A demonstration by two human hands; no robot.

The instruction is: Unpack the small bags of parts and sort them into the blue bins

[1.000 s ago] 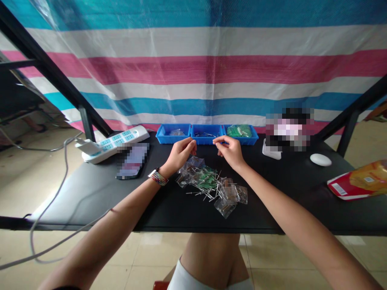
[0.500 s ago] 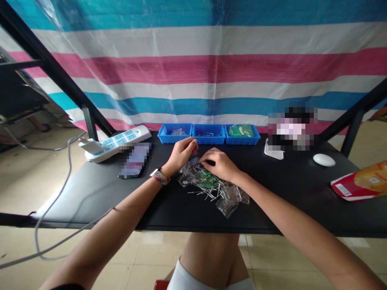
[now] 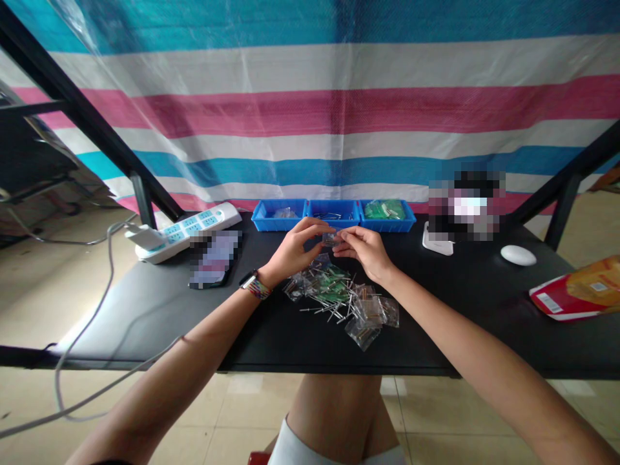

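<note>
Both hands meet above the black table [image 3: 145, 310], just in front of the blue trays. My left hand [image 3: 296, 247] and my right hand [image 3: 364, 248] each pinch an edge of one small clear plastic bag [image 3: 330, 239] held between them. Below the hands lies a pile of small clear bags, green parts and thin metal pins [image 3: 341, 298]. Three blue trays stand in a row behind: the left tray [image 3: 279, 215] holds a clear bag, the middle tray [image 3: 334, 216] holds pins, the right tray [image 3: 387, 214] holds green parts.
A white power strip [image 3: 186, 229] with a plug and grey cable lies at the back left, next to a blurred phone [image 3: 213, 258]. A white mouse [image 3: 518, 255] and a red-and-yellow packet [image 3: 576, 289] are on the right. Black frame bars slant at both sides.
My right hand dipped to the pile half a second ago, then rose again. It now meets my left hand with a small clear bag held between both.
</note>
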